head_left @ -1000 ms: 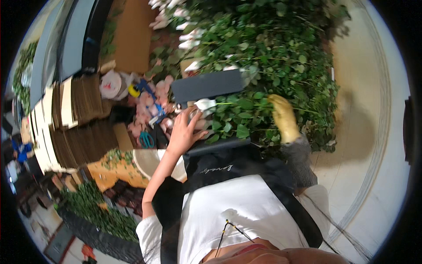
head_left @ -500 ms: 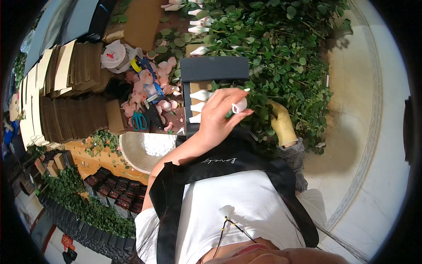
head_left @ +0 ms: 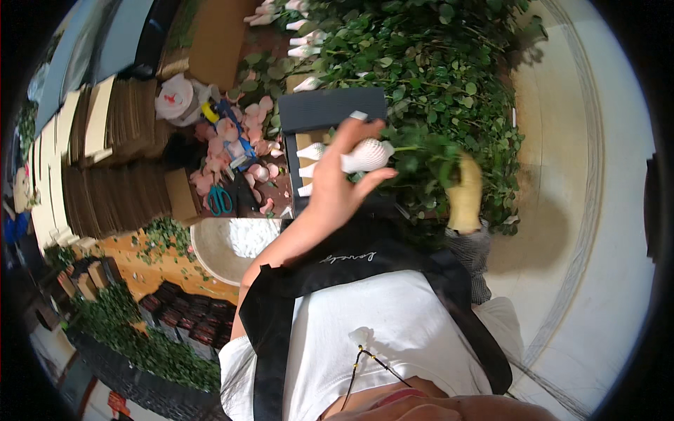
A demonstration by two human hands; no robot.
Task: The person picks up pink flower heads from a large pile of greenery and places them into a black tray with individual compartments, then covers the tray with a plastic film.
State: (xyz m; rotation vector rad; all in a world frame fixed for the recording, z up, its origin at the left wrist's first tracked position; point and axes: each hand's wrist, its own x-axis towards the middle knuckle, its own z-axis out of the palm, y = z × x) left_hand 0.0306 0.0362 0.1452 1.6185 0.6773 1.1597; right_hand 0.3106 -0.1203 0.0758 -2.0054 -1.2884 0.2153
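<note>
My bare left hand [head_left: 330, 186] is closed around a flower bud in a white foam net sleeve [head_left: 366, 156]; fingers and thumb lie on either side of the net. From the net's right end a green stem [head_left: 405, 148] runs rightward to my gloved right hand [head_left: 465, 195]. That yellow glove is closed on the leafy part of the stem, its fingers partly hidden and blurred. Just left of my left hand, several white-netted buds [head_left: 309, 151] lie in a row in a black box with a ribbed dark flap [head_left: 330, 109]. The bud itself is hidden in the net.
Cut leafy stems [head_left: 435, 77] cover the table's right side. Pink petals [head_left: 225, 144], teal-handled scissors [head_left: 220, 201] and a white bag [head_left: 175, 98] lie to the left. Stacked cardboard [head_left: 116, 189] stands farther left. A round basin [head_left: 210, 245] of white nets sits near my left forearm.
The white net in my left hand has gone from gathered to spread over the bud. My right hand has moved slightly right and brought the stem into line with it.
</note>
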